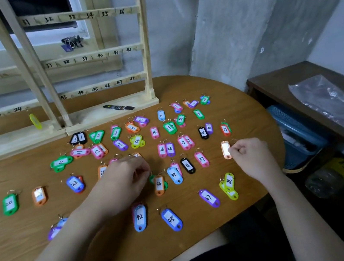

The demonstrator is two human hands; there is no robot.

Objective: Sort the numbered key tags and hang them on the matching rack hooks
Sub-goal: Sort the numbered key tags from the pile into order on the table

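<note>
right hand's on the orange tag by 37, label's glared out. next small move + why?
Probably tilt the orange tag toward the camera to read it. The right hand pinches its edge, but glare washes out the label, so its slot in the sorted rows on the table cannot be told. The tags seem to lie in number order, with 37 just beside it; the left hand is busy mid-table.

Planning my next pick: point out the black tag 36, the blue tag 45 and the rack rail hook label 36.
black tag 36 [188, 165]: head view, on its white number label.
blue tag 45 [171, 219]: head view, on its white label.
rack rail label 36 [121, 11]: head view, on the handwritten number on the top rail.
</note>
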